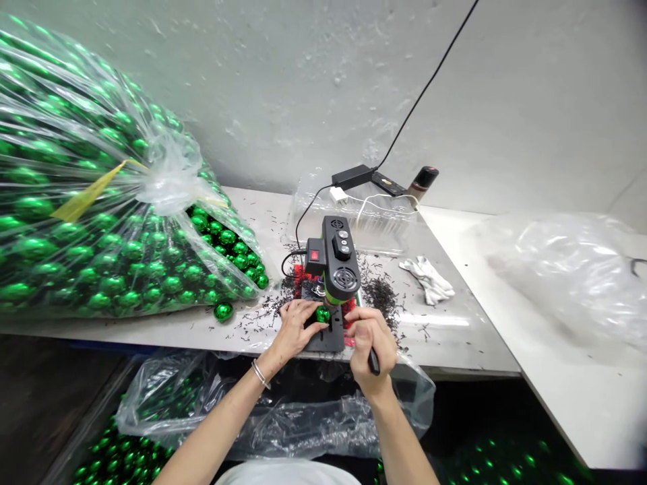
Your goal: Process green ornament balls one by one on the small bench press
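A small black bench drill press (pixel 340 259) with a green collar stands near the table's front edge. Under its head, on the black base plate (pixel 323 342), is a shiny green ball (pixel 322 314). The thumb and fingers of my left hand (pixel 297 325) pinch that ball from its left side. My right hand (pixel 373 347) is closed around a black handle (pixel 374 362) just right of the press. Only the handle's end shows below my fist; whether it joins the press is hidden.
A large clear bag (pixel 166 168) of green balls fills the left, with a loose ball (pixel 223 312) before it. Black shavings (pixel 380 296) surround the press. White gloves (pixel 428 279), a power adapter (pixel 352 177) and a clear plastic tray (pixel 387 232) lie about. Plastic sheeting (pixel 303 421) hangs below the front edge.
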Demonstrator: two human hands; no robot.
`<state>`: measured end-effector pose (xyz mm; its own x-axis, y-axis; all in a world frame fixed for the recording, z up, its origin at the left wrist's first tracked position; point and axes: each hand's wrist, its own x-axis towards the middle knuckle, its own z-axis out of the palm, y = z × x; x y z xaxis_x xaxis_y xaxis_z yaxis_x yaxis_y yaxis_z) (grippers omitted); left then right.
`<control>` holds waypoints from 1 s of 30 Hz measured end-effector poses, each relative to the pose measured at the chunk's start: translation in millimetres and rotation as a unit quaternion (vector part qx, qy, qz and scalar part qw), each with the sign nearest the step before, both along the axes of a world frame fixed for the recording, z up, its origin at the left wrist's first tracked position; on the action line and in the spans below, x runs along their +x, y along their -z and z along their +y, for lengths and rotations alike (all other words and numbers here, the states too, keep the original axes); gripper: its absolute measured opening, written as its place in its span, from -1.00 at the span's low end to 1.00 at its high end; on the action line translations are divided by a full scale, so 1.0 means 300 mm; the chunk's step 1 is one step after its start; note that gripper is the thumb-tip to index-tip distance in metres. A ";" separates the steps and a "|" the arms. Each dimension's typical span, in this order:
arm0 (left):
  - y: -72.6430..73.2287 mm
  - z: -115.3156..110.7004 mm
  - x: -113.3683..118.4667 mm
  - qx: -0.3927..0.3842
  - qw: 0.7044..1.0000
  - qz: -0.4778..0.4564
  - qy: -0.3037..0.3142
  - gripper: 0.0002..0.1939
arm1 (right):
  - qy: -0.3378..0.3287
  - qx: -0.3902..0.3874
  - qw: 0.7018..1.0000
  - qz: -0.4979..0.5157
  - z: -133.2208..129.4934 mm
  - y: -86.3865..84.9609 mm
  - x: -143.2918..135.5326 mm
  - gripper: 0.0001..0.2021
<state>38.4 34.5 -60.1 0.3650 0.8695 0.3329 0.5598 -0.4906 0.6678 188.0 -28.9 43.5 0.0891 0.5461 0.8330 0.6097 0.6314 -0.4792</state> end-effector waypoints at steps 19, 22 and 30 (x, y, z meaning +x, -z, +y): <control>-0.009 -0.010 0.012 0.007 1.000 -0.009 -0.005 -0.66 | 0.031 0.054 0.998 0.002 0.027 0.178 0.003 -0.76; -0.005 -0.009 0.013 0.005 1.000 -0.013 -0.006 -0.67 | 0.027 0.062 0.998 0.000 0.029 0.192 0.006 -0.76; -0.008 -0.010 0.013 0.005 1.000 -0.019 0.003 -0.65 | 0.030 0.055 0.998 -0.021 0.032 0.204 0.009 -0.74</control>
<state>42.2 31.4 -57.8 0.3563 0.8640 0.3558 0.5308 -0.5006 0.6839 190.8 -19.4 -17.6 0.0826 0.4462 0.8911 0.6669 0.6397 -0.3821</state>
